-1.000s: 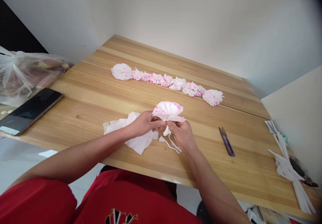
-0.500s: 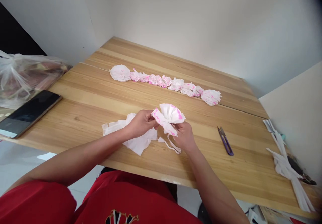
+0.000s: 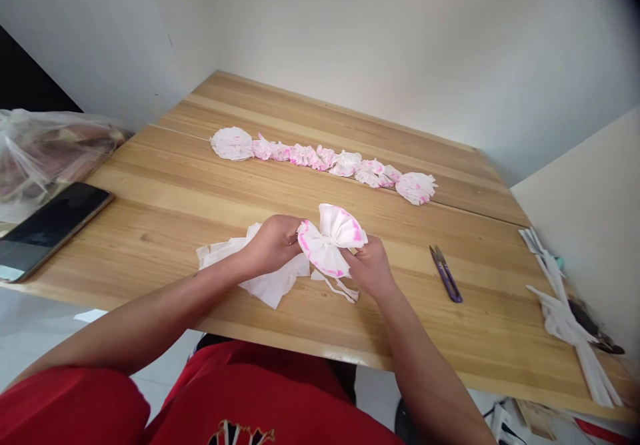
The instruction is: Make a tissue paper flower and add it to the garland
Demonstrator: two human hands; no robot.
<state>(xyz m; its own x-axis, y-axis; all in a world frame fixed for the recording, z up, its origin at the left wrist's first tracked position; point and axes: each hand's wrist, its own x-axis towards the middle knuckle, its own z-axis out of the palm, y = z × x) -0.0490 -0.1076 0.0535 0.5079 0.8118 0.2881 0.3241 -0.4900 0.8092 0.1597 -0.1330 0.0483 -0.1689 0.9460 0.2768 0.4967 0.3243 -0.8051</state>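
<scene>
A white tissue-paper flower (image 3: 331, 239) with pink-edged, fanned pleats is held up between both hands above the table's front part. My left hand (image 3: 278, 243) pinches its left edge, fingertips partly hidden behind the paper. On the right side, my right hand (image 3: 369, 265) grips the paper with thumb and fingers. Under my left hand lies a loose stack of white tissue sheets (image 3: 274, 286). Thin white paper strips (image 3: 340, 289) rest on the wood just below the flower.
A row of crumpled pink-and-white paper flowers (image 3: 313, 157) crosses the table (image 3: 165, 231). Purple thread snips (image 3: 446, 275) lie to the right. At the left are a phone (image 3: 55, 228) and a plastic bag (image 3: 45, 158). Bundled white strips (image 3: 570, 325) lie by the right edge.
The flower's lower half has spread out and tilted to face me, so both fans and the gathered middle show. Both hands keep hold of it. The view has shifted slightly.
</scene>
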